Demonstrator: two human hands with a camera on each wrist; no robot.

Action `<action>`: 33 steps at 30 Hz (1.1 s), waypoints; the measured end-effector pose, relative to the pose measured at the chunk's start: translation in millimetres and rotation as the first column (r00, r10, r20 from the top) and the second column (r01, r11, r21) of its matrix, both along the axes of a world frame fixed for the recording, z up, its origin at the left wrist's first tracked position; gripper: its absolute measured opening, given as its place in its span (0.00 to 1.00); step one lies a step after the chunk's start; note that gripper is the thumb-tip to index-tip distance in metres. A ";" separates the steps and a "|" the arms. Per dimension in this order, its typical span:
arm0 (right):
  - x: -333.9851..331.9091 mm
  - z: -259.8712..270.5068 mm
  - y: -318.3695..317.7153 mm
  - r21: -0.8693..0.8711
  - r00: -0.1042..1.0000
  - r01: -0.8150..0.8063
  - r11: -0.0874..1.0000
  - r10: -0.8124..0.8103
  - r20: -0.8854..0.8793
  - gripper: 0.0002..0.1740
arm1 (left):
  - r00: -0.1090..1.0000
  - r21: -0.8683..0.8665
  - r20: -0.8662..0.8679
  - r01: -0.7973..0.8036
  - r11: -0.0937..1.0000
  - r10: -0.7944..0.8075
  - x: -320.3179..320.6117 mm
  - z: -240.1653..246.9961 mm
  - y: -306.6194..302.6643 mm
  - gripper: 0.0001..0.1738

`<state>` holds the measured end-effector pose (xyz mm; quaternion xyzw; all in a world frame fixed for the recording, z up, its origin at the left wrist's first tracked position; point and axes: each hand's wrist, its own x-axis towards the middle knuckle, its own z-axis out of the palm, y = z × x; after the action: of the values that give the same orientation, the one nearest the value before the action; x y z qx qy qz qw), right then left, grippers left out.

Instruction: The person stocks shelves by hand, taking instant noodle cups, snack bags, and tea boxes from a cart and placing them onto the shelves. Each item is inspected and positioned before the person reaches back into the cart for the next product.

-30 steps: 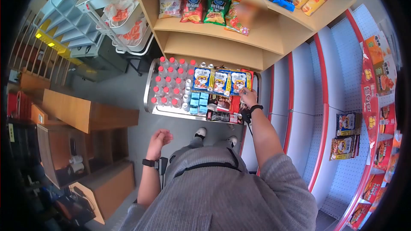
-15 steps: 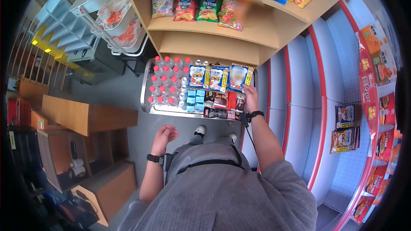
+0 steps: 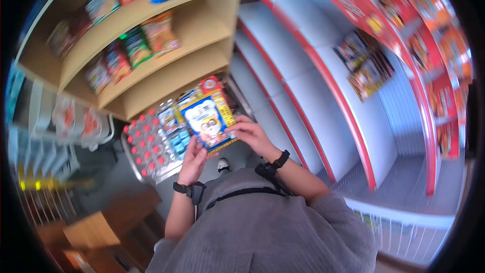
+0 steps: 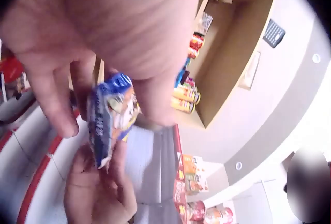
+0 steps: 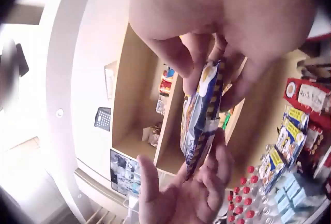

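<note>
Thing in hand: snack packet (image 3: pixel 208 119), blue & yellow w/ cartoon print, held up in front of the chest, printed face toward the head cam, tilted a bit.
Where: in the air betw. both hands, above the right end of the cart (image 3: pixel 156 176), not touching it.
R hand: right hand (image 3: pixel 255 135) pinches the packet's right edge. Right wrist view shows thumb on one face, fingers on the other, curled down onto it.
L hand: left hand (image 3: pixel 192 161) sits under the near-left corner. Fingers relaxed & spread, propping the low end from behind. Thumb out to the side, not closed on it as far as the views show.
Weight: prob. v. light, mostly air plus dry snack.
Feel: thin film, soft, crinkly, likely slick. It bows along its length in the wrist views.
Fragile: contents prob. crush easily, so no squeezing the middle.
Best hold: flat pinch on a sealed side or end seam, 2nd hand flat beneath as support.
Cart load: red-capped bottles (image 3: pixel 144 144) in rows on its left part, like-printed packets (image 3: pixel 169 119) on its right.
Far left: wooden shelf unit (image 3: pixel 166 78) w/ snack bags (image 3: pixel 134 45) stood on a middle board.
Right: white shelves w/ red edging (image 3: pixel 323 106). Hung packets (image 3: pixel 364 65) on the far panel.
Person: grey top, dark band on each wrist.
</note>
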<state>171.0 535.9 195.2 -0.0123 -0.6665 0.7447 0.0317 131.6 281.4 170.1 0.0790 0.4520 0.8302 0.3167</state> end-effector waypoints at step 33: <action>-0.6 109.6 380.1 0.857 0.597 0.417 -0.302 -0.620 -0.509 0.16 | 0.976 -0.347 0.118 0.213 0.913 -0.182 -3.5 -1.9 83.0 0.15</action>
<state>170.4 916.0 304.8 -0.3367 -0.8900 -0.0284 0.3061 128.1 364.4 168.3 0.0306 0.5715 0.7003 0.4266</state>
